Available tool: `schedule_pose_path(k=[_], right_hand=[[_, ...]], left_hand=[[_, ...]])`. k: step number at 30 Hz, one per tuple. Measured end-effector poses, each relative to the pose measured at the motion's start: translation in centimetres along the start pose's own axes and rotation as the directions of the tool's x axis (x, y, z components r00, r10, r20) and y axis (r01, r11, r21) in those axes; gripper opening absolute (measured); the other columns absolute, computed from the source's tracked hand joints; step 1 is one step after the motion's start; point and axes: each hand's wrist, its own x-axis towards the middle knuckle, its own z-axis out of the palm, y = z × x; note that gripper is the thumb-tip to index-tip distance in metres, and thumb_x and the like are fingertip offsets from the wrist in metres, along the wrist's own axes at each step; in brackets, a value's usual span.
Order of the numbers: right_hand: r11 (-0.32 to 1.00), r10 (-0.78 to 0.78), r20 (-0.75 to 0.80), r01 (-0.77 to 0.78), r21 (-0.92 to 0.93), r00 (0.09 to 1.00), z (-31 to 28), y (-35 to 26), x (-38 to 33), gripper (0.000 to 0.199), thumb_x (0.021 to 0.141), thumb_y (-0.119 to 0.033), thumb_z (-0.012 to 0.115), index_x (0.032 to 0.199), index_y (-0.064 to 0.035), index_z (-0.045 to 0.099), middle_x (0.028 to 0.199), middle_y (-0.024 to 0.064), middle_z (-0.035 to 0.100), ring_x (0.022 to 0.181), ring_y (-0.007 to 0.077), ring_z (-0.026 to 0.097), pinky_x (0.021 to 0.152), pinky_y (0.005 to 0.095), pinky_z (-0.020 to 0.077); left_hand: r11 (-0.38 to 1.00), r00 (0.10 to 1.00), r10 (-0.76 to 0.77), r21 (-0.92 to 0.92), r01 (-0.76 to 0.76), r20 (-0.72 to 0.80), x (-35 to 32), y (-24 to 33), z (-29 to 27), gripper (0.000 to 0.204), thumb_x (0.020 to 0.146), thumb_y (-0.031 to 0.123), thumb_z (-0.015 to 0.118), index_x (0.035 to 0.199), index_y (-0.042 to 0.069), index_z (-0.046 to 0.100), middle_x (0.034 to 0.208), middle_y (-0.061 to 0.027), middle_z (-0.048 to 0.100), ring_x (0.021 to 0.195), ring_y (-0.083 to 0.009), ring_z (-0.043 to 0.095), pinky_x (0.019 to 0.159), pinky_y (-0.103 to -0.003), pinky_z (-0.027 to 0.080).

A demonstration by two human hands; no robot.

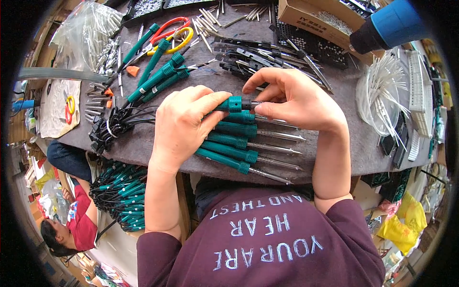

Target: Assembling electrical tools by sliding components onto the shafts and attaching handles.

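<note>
1. Green handles filled the left hand (179,126), which was wrapped tight around a bunch of soldering irons (239,143) near the middle of the head view.
2. Their metal tips (277,149) stuck out toward 3 o'clock, lying over the grey felt mat (344,143).
3. At 1 o'clock from the left hand, the right hand (296,98) was curled, and its fingertips pinched the dark end of the top iron (239,103), just beside its green collar.
4. More green irons (160,76) lay loose on the mat at 11 o'clock from the hands, well apart from them.
5. Red and yellow cutters (174,34) lay just past those, toward 12 o'clock.
6. Black cords (112,126) sat in a bundle at 9 o'clock, near the left hand.
7. Black parts and thin metal rods (267,55) were piled at 12 o'clock from the right hand.
8. White thin tubes (382,91) sat in a clear bag at 3 o'clock.
9. Another heap of green irons (119,193) hung below the table edge at 8 o'clock.
10. Another person in a red top (79,222) sat low at 8 o'clock, away from the hands.
</note>
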Motion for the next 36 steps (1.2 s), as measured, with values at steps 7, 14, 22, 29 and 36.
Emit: schedule_pose_path(k=[7, 14, 22, 29, 36], right_hand=[[0.998, -0.048, -0.02, 0.048, -0.034, 0.999, 0.3, 0.6, 0.1, 0.033, 0.089, -0.002, 0.072, 0.12, 0.0026, 0.062, 0.09, 0.0092, 0.075, 0.081, 0.0088, 0.068, 0.073, 0.0243, 0.0553], [0.962, -0.254, -0.502, 0.163, -0.219, 0.827, -0.3, 1.4, 0.5, 0.016, 0.085, -0.012, 0.077, 0.095, -0.0011, 0.074, 0.084, 0.0082, 0.076, 0.076, 0.0126, 0.069, 0.071, 0.0266, 0.0534], [0.952, -0.188, -0.516, 0.026, -0.303, 0.836, -1.6, 1.2, -0.6, 0.013, 0.081, -0.005, 0.081, 0.091, -0.002, 0.074, 0.078, -0.0019, 0.069, 0.073, 0.0044, 0.056, 0.066, 0.0217, 0.0449], [0.852, -0.287, -0.263, 0.12, -0.51, 0.921, -0.9, 1.1, -0.8, 0.023, 0.074, -0.024, 0.084, 0.088, -0.0066, 0.078, 0.083, 0.0113, 0.073, 0.076, 0.0279, 0.069, 0.07, 0.0382, 0.0541], [0.853, -0.149, -0.245, -0.001, -0.523, 0.958, -0.5, 0.2, -1.2, 0.018, 0.075, -0.015, 0.085, 0.087, -0.004, 0.078, 0.08, 0.0104, 0.072, 0.077, 0.024, 0.07, 0.072, 0.0342, 0.0537]], left_hand=[[0.999, 0.999, 0.041, 0.013, -0.041, -0.009, 0.7, 0.7, 0.4, 0.03, 0.08, 0.015, 0.079, 0.11, 0.013, 0.075, 0.094, -0.0056, 0.069, 0.087, -0.0273, 0.067, 0.076, -0.04, 0.051], [1.0, 1.0, 0.003, -0.02, -0.003, 0.021, 1.5, -0.8, 2.2, 0.027, 0.083, 0.018, 0.077, 0.11, 0.013, 0.073, 0.095, -0.0054, 0.069, 0.09, -0.0278, 0.067, 0.077, -0.041, 0.051], [0.999, 1.0, 0.023, -0.033, -0.023, 0.009, 1.4, -1.0, 2.6, 0.027, 0.084, 0.019, 0.076, 0.11, 0.012, 0.073, 0.095, -0.006, 0.069, 0.09, -0.0288, 0.067, 0.077, -0.041, 0.052], [0.996, 0.999, 0.041, -0.077, -0.043, -0.035, 1.3, -0.6, 2.0, 0.027, 0.083, 0.018, 0.076, 0.109, 0.011, 0.073, 0.093, -0.0071, 0.069, 0.087, -0.0288, 0.067, 0.075, -0.041, 0.051], [0.995, 0.997, 0.068, -0.077, -0.07, -0.025, 1.4, -0.5, 2.1, 0.024, 0.083, 0.019, 0.076, 0.106, 0.011, 0.073, 0.092, -0.0075, 0.068, 0.088, -0.0291, 0.067, 0.076, -0.041, 0.051]])
